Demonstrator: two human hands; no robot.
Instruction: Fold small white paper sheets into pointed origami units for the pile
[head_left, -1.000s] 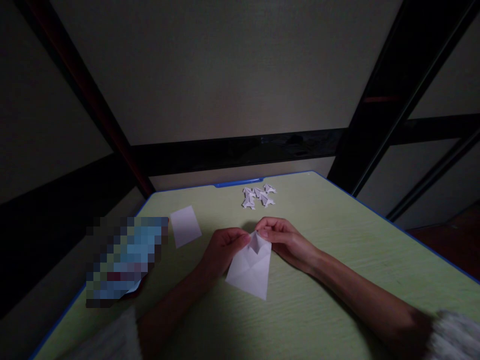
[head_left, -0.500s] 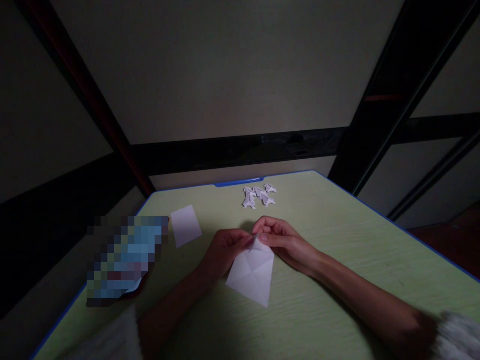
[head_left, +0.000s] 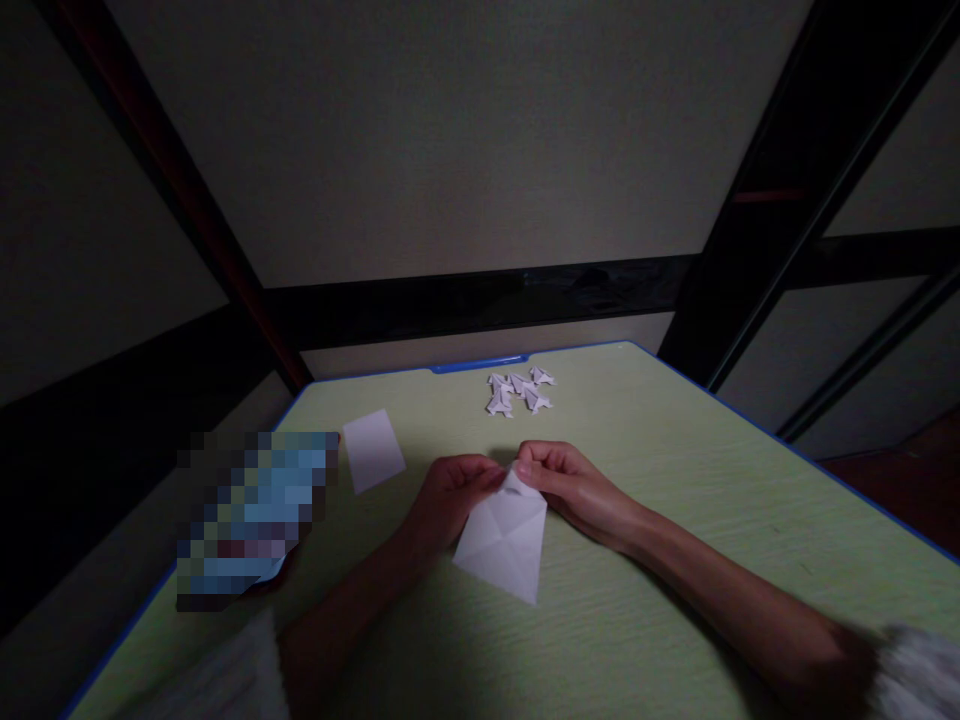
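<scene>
Between my hands is a white sheet of paper [head_left: 502, 545] with crossing creases, its far end folded to a narrow point. My left hand [head_left: 452, 500] pinches the far left edge between thumb and fingers. On the other side, my right hand [head_left: 574, 485] is closed on the far right edge, its thumb pressing on the folded part near the tip. The near end of the sheet spreads out toward me, flat and unheld. Beyond my hands sit several small folded paper figures [head_left: 517, 387] in a cluster.
A blank white paper sheet [head_left: 373, 451] lies left of my hands. Farther left, a blurred-out bluish object [head_left: 262, 520] rests at the edge of the pale green table [head_left: 660, 430]. The table has a blue rim, and a panelled wall [head_left: 480, 150] stands behind it.
My right hand's fingers have curled in closer around the paper's tip. The far end of the paper now shows a small fold. My left hand has barely moved.
</scene>
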